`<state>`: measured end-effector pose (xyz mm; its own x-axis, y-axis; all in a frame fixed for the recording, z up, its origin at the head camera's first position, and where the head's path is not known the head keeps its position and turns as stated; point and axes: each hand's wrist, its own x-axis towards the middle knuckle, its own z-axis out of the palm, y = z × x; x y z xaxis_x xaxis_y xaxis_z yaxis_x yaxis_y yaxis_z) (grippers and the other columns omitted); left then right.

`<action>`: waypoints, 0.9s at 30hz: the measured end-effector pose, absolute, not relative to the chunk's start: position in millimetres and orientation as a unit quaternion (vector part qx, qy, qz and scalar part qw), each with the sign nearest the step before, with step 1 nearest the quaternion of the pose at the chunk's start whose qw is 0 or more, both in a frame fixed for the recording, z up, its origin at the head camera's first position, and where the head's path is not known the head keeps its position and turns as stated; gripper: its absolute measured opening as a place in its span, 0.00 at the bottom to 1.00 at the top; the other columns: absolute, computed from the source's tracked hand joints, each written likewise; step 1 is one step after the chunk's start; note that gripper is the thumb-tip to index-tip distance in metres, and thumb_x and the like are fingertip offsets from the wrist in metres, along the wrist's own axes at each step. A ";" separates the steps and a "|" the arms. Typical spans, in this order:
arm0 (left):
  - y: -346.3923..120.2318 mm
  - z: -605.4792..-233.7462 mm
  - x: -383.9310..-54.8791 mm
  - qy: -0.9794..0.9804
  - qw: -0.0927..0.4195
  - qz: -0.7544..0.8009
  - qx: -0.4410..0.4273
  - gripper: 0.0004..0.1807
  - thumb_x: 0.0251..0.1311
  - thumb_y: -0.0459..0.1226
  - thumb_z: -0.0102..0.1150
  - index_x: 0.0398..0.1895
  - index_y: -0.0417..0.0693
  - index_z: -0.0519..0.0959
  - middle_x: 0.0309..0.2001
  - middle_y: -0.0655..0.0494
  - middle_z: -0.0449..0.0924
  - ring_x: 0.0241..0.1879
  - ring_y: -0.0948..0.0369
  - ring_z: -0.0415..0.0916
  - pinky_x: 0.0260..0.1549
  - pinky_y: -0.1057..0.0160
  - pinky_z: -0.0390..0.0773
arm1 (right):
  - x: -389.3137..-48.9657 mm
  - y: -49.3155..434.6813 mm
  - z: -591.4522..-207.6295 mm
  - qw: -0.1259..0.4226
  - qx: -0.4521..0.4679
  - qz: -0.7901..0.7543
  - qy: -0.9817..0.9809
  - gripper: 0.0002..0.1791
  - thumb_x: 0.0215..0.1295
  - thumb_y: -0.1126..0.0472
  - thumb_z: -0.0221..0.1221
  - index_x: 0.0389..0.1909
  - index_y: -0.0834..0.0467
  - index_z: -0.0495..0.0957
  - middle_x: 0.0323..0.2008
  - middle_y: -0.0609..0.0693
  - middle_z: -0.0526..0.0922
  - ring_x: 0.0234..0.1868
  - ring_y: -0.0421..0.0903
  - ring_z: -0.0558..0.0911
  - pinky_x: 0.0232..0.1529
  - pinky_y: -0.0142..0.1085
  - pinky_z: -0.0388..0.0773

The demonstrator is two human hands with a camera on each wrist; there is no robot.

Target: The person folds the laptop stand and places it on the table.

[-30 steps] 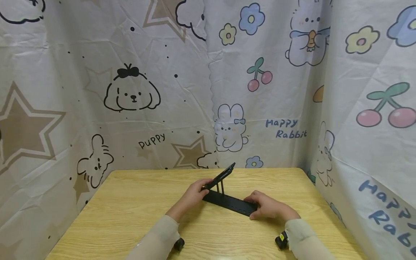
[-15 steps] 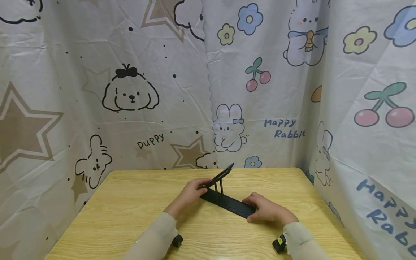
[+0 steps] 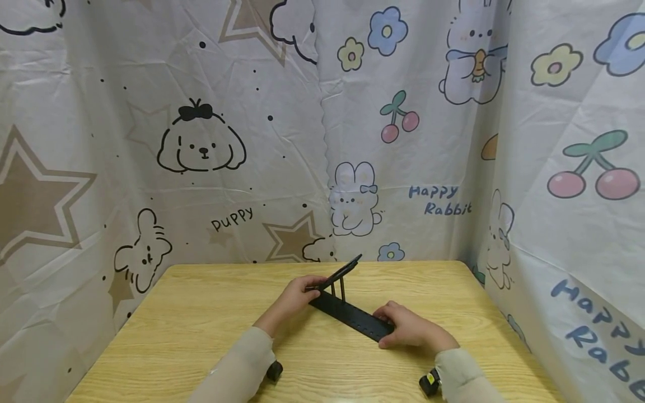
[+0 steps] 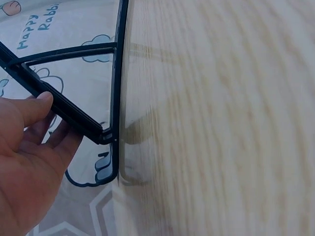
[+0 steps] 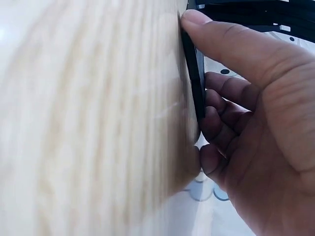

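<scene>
A black folding stand [image 3: 353, 318] rests on the table, its long base running from back left to front right. Its upper panel [image 3: 345, 272] slants up to the right, held off the base by thin struts [image 3: 343, 290]. My left hand [image 3: 294, 299] is at the hinged end; the left wrist view shows thumb and fingers pinching the slanted panel [image 4: 74, 114]. At the base's other end, my right hand [image 3: 410, 327] grips between thumb and fingertips. In the right wrist view the thumb lies along one edge of the base [image 5: 195, 78] and curled fingers meet the other side.
The wooden table [image 3: 201, 336] has a light grain. Behind it and along the sides hangs a printed curtain [image 3: 282, 140] with puppies, rabbits and cherries. Small black wrist cameras [image 3: 430, 383] sit beneath both sleeves.
The stand has turned slightly on the table: its right end has come toward me and left, with my right hand on it. My left hand has stayed at the hinged end.
</scene>
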<state>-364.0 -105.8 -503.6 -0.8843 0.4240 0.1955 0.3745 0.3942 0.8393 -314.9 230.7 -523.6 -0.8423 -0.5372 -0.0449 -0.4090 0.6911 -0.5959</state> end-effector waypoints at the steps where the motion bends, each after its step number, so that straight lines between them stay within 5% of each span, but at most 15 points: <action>1: -106.4 -504.2 -364.7 0.834 0.026 0.496 0.239 0.20 0.71 0.28 0.57 0.64 0.45 0.79 0.62 0.46 0.80 0.62 0.49 0.78 0.59 0.49 0.80 | -314.7 230.3 -522.7 0.113 -0.256 -0.297 0.913 0.37 0.52 0.48 0.78 0.61 0.56 0.77 0.49 0.47 0.75 0.53 0.46 0.75 0.57 0.46 0.76; 8: -109.0 -505.4 -365.3 0.833 0.024 0.497 0.242 0.19 0.71 0.27 0.57 0.63 0.44 0.80 0.61 0.46 0.81 0.60 0.50 0.79 0.58 0.50 0.80 | -322.5 235.9 -512.3 0.170 -0.231 -0.343 0.894 0.28 0.62 0.54 0.72 0.60 0.59 0.79 0.52 0.50 0.80 0.52 0.49 0.77 0.57 0.51 0.76; 14: -108.8 -506.0 -361.3 0.834 0.024 0.498 0.237 0.21 0.70 0.27 0.57 0.65 0.44 0.79 0.62 0.45 0.80 0.60 0.49 0.79 0.57 0.52 0.81 | -336.7 244.8 -511.5 0.145 -0.272 -0.313 0.898 0.16 0.68 0.62 0.65 0.55 0.56 0.82 0.51 0.48 0.83 0.52 0.47 0.80 0.55 0.48 0.79; 20: -107.3 -507.6 -359.7 0.824 0.025 0.513 0.238 0.23 0.69 0.27 0.59 0.66 0.45 0.78 0.64 0.44 0.79 0.61 0.48 0.79 0.58 0.53 0.81 | -346.1 254.1 -517.7 0.095 -0.295 -0.293 0.904 0.21 0.65 0.70 0.64 0.58 0.53 0.82 0.58 0.48 0.80 0.62 0.55 0.76 0.64 0.58 0.73; 27: -106.1 -508.3 -361.4 0.825 0.012 0.506 0.250 0.23 0.70 0.26 0.57 0.67 0.43 0.77 0.65 0.43 0.77 0.63 0.47 0.77 0.58 0.52 0.81 | -347.2 255.0 -521.2 0.106 -0.357 -0.280 0.885 0.25 0.65 0.74 0.60 0.60 0.52 0.83 0.72 0.52 0.72 0.73 0.63 0.66 0.70 0.66 0.62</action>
<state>-361.4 -106.1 -508.3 -0.8750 0.4243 0.2330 0.4001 0.3629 0.8416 -347.2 255.0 -521.2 -0.7224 -0.6913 0.0116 -0.5722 0.5883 -0.5714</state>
